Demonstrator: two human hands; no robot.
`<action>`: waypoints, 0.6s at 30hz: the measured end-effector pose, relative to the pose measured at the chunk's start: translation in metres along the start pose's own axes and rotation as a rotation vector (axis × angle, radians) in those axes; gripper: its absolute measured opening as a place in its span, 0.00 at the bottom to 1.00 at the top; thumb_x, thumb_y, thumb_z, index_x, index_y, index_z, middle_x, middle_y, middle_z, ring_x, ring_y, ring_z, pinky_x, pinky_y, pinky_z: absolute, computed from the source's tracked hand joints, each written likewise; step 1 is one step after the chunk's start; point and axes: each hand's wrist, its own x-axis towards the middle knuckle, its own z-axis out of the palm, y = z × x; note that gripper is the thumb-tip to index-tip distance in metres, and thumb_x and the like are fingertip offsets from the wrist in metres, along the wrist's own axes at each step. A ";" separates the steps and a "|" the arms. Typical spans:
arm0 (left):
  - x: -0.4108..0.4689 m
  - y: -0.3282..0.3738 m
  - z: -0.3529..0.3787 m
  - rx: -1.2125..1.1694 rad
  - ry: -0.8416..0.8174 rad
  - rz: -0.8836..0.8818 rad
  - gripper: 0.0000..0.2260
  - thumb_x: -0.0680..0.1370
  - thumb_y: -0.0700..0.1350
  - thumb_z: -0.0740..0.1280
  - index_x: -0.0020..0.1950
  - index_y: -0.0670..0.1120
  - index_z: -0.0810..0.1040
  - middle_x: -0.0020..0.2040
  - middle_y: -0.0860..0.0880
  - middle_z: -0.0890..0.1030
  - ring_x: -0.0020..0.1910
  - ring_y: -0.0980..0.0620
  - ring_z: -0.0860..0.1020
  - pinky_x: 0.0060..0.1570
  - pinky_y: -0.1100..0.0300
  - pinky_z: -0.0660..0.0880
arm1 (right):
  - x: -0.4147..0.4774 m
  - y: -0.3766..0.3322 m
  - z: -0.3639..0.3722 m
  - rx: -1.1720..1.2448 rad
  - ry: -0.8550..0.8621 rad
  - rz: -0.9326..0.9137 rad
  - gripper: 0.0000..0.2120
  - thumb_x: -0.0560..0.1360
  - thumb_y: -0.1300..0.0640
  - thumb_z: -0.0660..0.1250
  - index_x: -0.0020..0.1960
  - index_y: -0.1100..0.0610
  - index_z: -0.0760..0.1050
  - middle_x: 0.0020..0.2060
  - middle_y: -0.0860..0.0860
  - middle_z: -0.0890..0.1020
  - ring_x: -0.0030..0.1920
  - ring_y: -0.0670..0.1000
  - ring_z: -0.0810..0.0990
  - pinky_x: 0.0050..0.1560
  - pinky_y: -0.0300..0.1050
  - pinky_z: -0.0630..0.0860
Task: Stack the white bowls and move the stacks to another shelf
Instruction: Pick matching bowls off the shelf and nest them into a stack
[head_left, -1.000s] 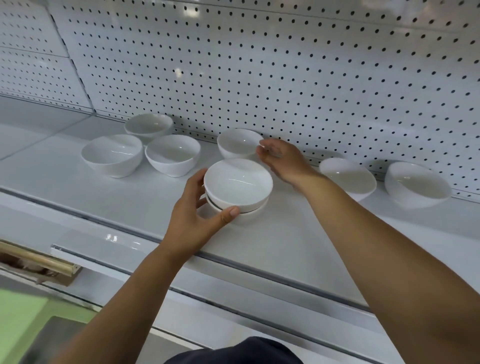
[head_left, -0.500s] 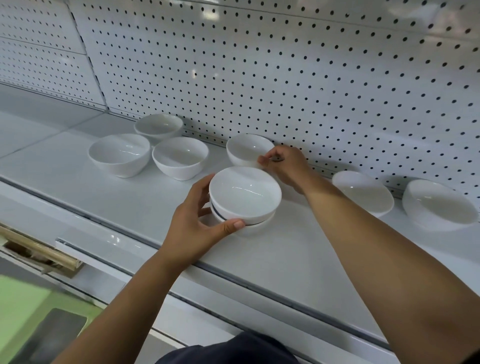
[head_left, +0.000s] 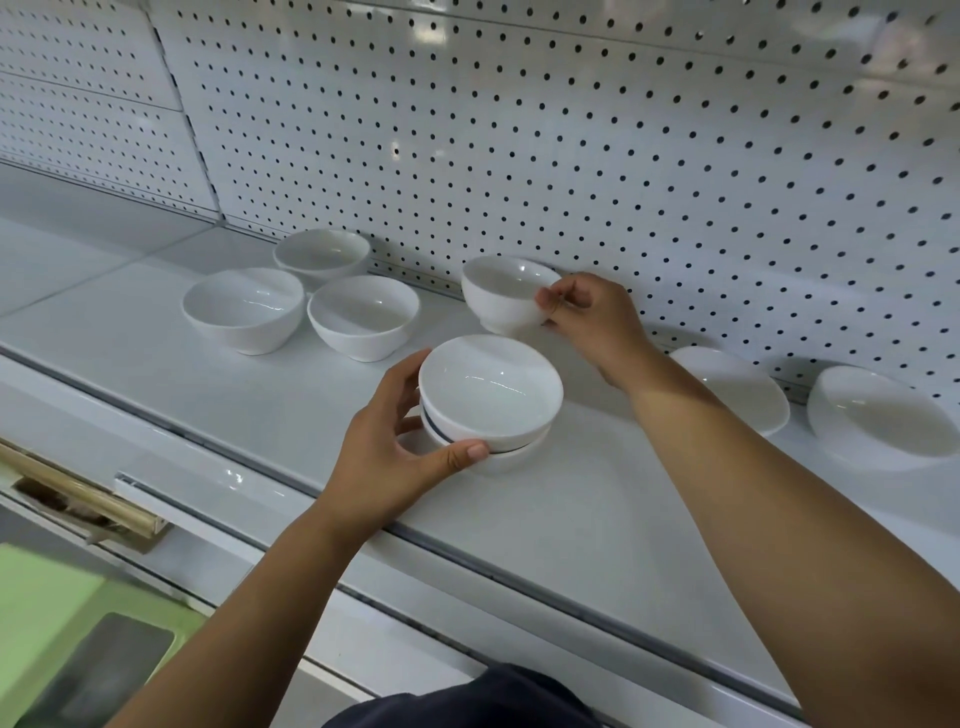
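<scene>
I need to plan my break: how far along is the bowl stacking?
Early. Done: a stack of two bowls sits on the shelf, held by the left hand. In hand: the right hand pinches the rim of a third bowl behind it. Left: three loose bowls at left, two more at right, then moving stacks to another shelf.

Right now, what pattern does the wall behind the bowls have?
The back wall is white with rows of small dark holes; see the head view.

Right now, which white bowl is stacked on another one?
The front bowl, gripped by the left hand: it sits nested in a second bowl, a dark gap between them. All the others are single, even the back bowl the right hand pinches.
</scene>
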 end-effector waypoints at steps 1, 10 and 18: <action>0.000 0.001 0.000 -0.007 0.001 -0.001 0.42 0.66 0.63 0.79 0.76 0.58 0.68 0.69 0.65 0.77 0.68 0.62 0.76 0.62 0.68 0.76 | -0.004 -0.008 -0.003 0.033 0.008 -0.007 0.07 0.77 0.55 0.76 0.42 0.54 0.80 0.42 0.60 0.84 0.47 0.54 0.82 0.59 0.66 0.80; -0.003 0.003 -0.001 -0.070 -0.001 -0.012 0.37 0.69 0.64 0.75 0.76 0.58 0.69 0.69 0.65 0.77 0.69 0.62 0.76 0.62 0.66 0.76 | -0.057 -0.061 -0.011 0.111 0.032 -0.073 0.05 0.79 0.58 0.73 0.44 0.54 0.80 0.42 0.49 0.84 0.44 0.49 0.83 0.61 0.59 0.81; -0.003 0.001 -0.001 -0.092 -0.006 -0.007 0.34 0.72 0.62 0.75 0.76 0.57 0.70 0.70 0.60 0.79 0.69 0.56 0.77 0.65 0.52 0.78 | -0.104 -0.065 -0.012 0.052 -0.015 -0.076 0.07 0.78 0.64 0.72 0.44 0.54 0.79 0.36 0.39 0.83 0.42 0.40 0.81 0.54 0.35 0.76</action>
